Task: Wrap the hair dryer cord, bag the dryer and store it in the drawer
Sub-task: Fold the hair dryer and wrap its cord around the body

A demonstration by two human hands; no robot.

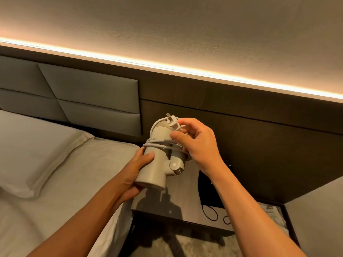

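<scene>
Left hand [138, 168] grips the dryer [159, 160] low on the barrel, fingers curled round it, holding it in the air above the nightstand [178, 204] beside the bed [55, 164]. Barrel is tilted, nozzle end toward the camera, handle folded against the body, which gives one compact core to wind on. Cord [159, 143] sits in several turns round barrel and handle together, so the wrap also keeps the handle folded. Right hand [196, 143] pinches the plug [173, 123] between thumb and fingers at the far end of the barrel, with a last loop of cord arcing over the end cap. Judgement: wrapping is nearly done, and what remains is securing the plug, likely tucked under a turn so the coil doesn't spring loose. Left hand's job is purely to steady against that pull. Black bag [209, 188] lies flat on the nightstand right under the right wrist, drawstring [210, 213] trailing toward the front edge, close at hand for the next step. Can't tell whether its mouth is open. Drawer isn't identifiable here. Risk: slack turns sliding off the smooth barrel once the plug is let go.
</scene>
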